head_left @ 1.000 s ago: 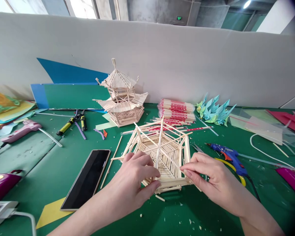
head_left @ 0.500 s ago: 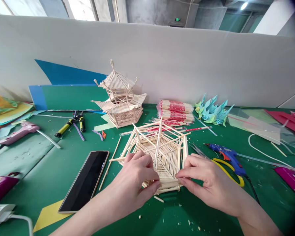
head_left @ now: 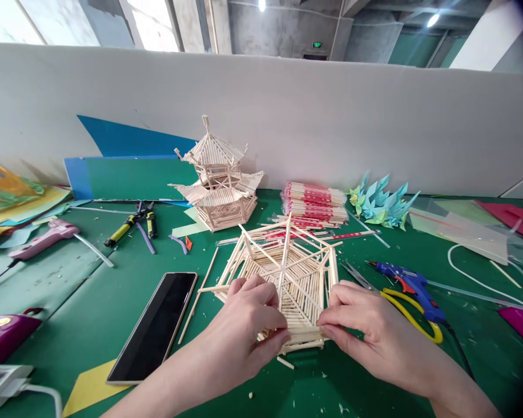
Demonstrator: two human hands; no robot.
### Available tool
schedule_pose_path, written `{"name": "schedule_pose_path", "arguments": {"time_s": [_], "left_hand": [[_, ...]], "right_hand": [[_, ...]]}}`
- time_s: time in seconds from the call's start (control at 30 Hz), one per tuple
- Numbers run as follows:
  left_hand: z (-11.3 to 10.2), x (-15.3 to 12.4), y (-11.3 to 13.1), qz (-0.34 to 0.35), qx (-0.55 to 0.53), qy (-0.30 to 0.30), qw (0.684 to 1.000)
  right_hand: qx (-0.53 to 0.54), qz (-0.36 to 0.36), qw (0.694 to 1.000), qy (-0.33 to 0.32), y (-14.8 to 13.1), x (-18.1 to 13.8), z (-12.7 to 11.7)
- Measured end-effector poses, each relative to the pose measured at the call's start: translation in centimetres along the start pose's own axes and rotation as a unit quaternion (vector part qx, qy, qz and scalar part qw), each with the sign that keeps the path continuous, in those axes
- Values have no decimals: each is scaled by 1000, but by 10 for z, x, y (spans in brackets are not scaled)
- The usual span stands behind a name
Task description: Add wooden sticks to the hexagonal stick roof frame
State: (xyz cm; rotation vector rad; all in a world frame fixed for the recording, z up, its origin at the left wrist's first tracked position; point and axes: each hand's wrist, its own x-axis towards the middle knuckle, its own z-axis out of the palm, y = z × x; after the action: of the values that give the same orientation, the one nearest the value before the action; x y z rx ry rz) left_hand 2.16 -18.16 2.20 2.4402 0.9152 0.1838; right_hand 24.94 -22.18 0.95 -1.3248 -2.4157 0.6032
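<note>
A six-sided frame of thin wooden sticks stands in front of me, with spokes meeting over its slatted floor. At its near edge lies a short wooden stick, pinched at both ends. My left hand is closed on the left end, thumb and forefinger together. The right end is between the thumb and fingers of my right hand. Whether the stick rests fully on the pieces under it, I cannot tell. My left hand covers the frame's left front corner.
Behind the frame stand a finished stick pavilion and packs of sticks. A phone lies on the left, near pliers and a pink glue gun. On the right are yellow-handled scissors and a blue glue gun.
My view has tilted up a little, so everything sits slightly lower and further right. Both hands keep their hold on the stick at the frame's near edge.
</note>
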Motion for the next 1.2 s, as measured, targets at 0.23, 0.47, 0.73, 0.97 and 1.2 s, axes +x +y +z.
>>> {"name": "schedule_pose_path", "arguments": {"time_s": [0.23, 0.47, 0.73, 0.97, 1.2], "left_hand": [[0, 0, 0, 4, -1, -4, 1000], [-1, 1, 1, 0, 10, 1, 1000], [-1, 0, 2, 1, 6, -5, 1000], [-3, 1, 4, -3, 8, -14, 1000], [-1, 3, 2, 3, 4, -10, 1000]], "right_hand": [[1, -6, 1000, -2, 0, 2, 0], [3, 4, 1000, 3, -2, 0, 1], [-18, 13, 1000, -8, -5, 2, -1], [-29, 1, 1000, 0, -5, 4, -3], [-21, 0, 1000, 0, -3, 2, 0]]}}
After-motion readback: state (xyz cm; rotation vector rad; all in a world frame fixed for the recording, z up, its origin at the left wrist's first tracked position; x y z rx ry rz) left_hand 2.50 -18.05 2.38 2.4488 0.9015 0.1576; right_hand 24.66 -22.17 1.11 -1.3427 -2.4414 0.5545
